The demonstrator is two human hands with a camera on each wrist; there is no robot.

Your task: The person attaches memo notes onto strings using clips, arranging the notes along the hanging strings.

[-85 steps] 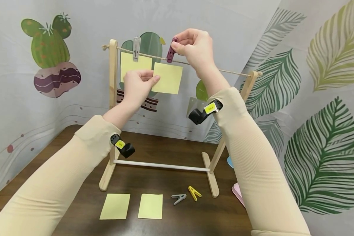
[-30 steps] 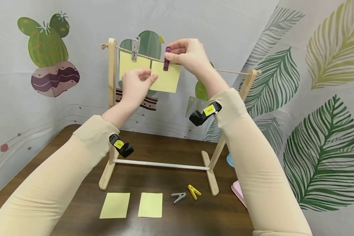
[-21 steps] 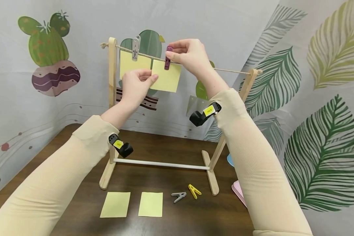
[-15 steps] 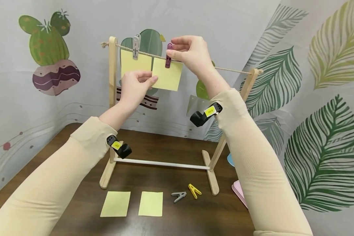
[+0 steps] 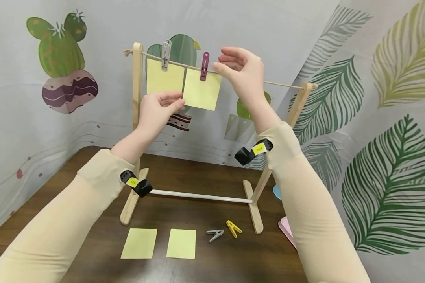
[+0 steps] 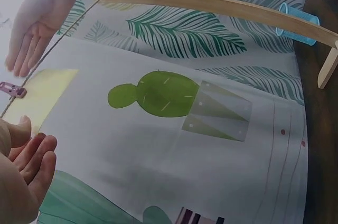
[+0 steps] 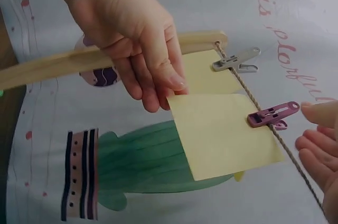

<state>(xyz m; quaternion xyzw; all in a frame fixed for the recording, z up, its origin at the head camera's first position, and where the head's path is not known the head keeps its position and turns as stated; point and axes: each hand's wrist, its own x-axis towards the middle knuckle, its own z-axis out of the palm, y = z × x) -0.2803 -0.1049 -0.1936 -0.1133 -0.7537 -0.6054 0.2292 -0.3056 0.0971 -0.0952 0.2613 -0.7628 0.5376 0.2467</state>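
A yellow paper note [image 5: 202, 90] hangs from the rope [image 5: 281, 84], clipped near its top edge by a purple clothespin [image 5: 204, 66]. My right hand [image 5: 243, 72] is just right of that clothespin, thumb and fingers parted with nothing between them. My left hand [image 5: 158, 110] is at the note's lower left edge; in the left wrist view, its thumb [image 6: 20, 131] and fingers stand apart by the note's corner. To the left, a second yellow note [image 5: 164, 78] hangs under a grey clothespin [image 5: 166, 55], partly hidden behind the left hand.
A wooden stand [image 5: 137, 78] carries the rope, with a white bar [image 5: 202, 196] low between its feet. On the brown table lie two more notes, one left [image 5: 139, 243] and one right [image 5: 181, 243], a grey clothespin [image 5: 215, 235], a yellow clothespin [image 5: 233, 228] and something pink [image 5: 287, 232].
The right hand brought the purple clothespin down onto the rope and note, then let it go and drew back right. The left hand has slid slightly down and left along the note's edge.
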